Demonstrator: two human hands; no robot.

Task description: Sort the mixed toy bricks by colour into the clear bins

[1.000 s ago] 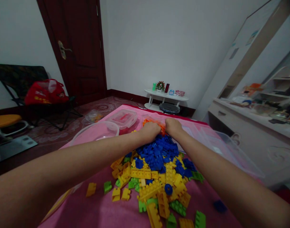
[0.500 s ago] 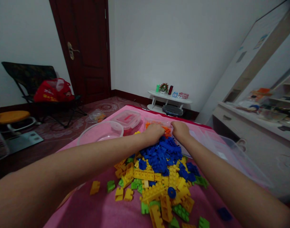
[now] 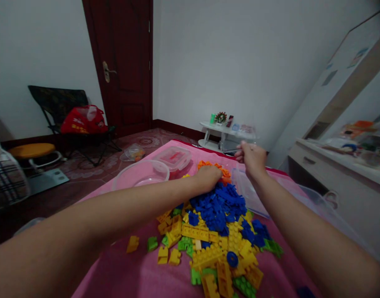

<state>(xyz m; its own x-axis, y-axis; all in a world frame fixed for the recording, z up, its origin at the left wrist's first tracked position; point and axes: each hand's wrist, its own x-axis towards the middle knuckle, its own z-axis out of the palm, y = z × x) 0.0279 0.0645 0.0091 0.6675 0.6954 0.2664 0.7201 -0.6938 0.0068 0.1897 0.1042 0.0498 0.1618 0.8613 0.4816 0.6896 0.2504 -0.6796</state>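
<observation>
A heap of toy bricks lies on a pink cloth [image 3: 140, 273]: blue bricks [image 3: 217, 205] in the middle, yellow bricks [image 3: 208, 248] and green ones nearer me, orange bricks [image 3: 213, 166] at the far end. My left hand [image 3: 210, 178] rests on the far side of the heap, fingers curled down into the orange bricks. My right hand [image 3: 252, 157] is raised above the cloth in a fist. It seems to grip the top edge of a clear plastic box [image 3: 248, 190] that slants down to the cloth.
A clear round bowl [image 3: 141, 176] and a lidded clear box [image 3: 174, 157] stand at the far left of the cloth. Beyond are a small white table [image 3: 227, 130], a dark door, a folding chair with a red bag [image 3: 82, 120], and a white dresser [image 3: 332, 165] at right.
My right hand has risen from the orange bricks and moved right with the clear box. The orange bricks now lie loose on the cloth. My view has swung to the left.
</observation>
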